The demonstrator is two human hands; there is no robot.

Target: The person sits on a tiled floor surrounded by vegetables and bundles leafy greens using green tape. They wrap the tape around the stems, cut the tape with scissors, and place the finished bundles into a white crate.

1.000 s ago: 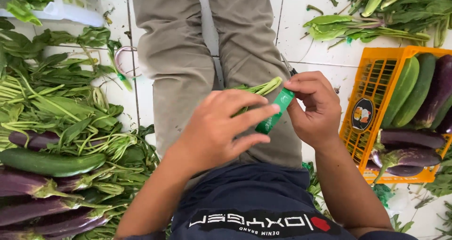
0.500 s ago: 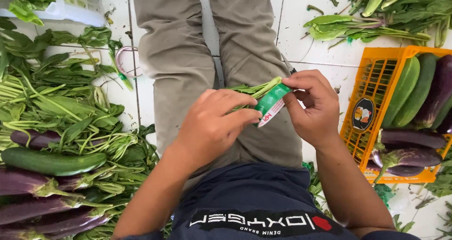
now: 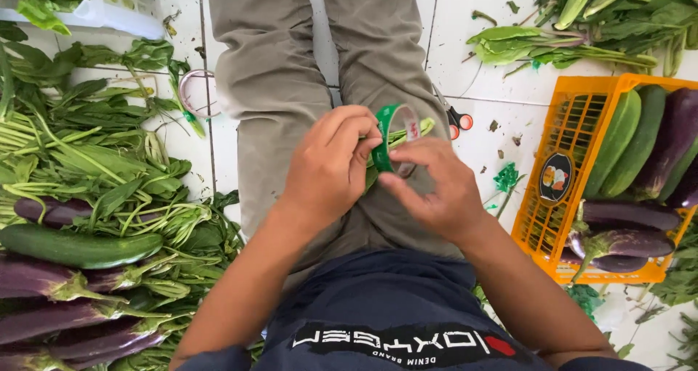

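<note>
Head view: the left hand (image 3: 331,167) and right hand (image 3: 436,193) meet over the lap, above khaki trousers (image 3: 291,87). Both pinch a loop of green adhesive tape (image 3: 389,134), fingers closed on it; the left grips its left edge, the right its lower part. A thin bunch of green stems (image 3: 411,132) lies just behind the tape. Orange-handled scissors (image 3: 458,120) rest on the white tiled floor (image 3: 472,65), right of the knee. Farther right stands an orange plastic crate (image 3: 574,134) of cucumbers and purple aubergines. At left lies a dark green cucumber (image 3: 76,246) among leafy greens.
</note>
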